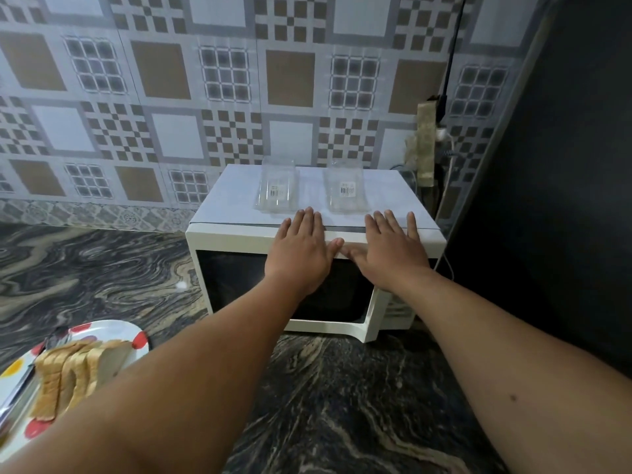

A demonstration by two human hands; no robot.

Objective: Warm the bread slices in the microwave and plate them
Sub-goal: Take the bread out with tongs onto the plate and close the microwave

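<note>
A white microwave with a dark door window stands on the marbled counter against the tiled wall, and its door looks closed. My left hand and my right hand lie flat, fingers spread, over its top front edge, thumbs nearly touching, holding nothing. Several bread slices lean in a row on a white plate with red and yellow spots at the lower left, partly hidden by my left forearm. A metal utensil lies on the plate beside the bread.
Two clear plastic containers, one to the left and one to the right, sit on the microwave's top. A socket strip with cables hangs on the wall behind the microwave's right corner. A dark panel closes the right side. Dark marbled counter stretches in front.
</note>
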